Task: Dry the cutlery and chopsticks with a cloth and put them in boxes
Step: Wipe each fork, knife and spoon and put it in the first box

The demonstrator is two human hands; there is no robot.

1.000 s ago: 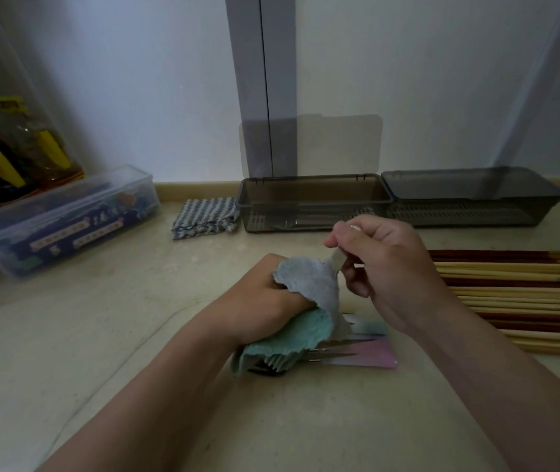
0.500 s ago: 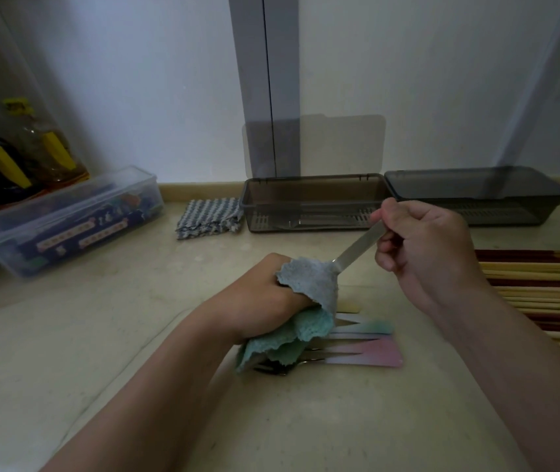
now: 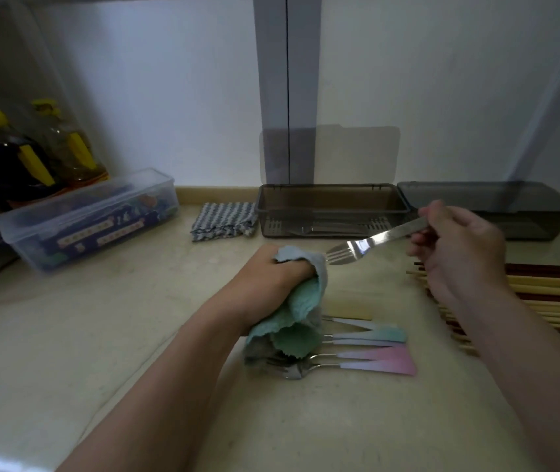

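Observation:
My left hand grips a bunched green-and-grey cloth over the counter. A steel fork is held by its handle in my right hand, tines pointing left and just clear of the cloth. Several small forks with pastel handles lie on the counter under the cloth. Wooden chopsticks lie in a pile at the right. Two smoky grey boxes stand at the back: the left box is open with cutlery inside, the right box has its lid on.
A folded checked cloth lies left of the grey boxes. A clear lidded plastic box sits at the back left, with oil bottles behind it. A wall closes the back.
My right hand has pulled the fork out of the cloth to the right, baring its tines. My left hand has stayed in place with the cloth.

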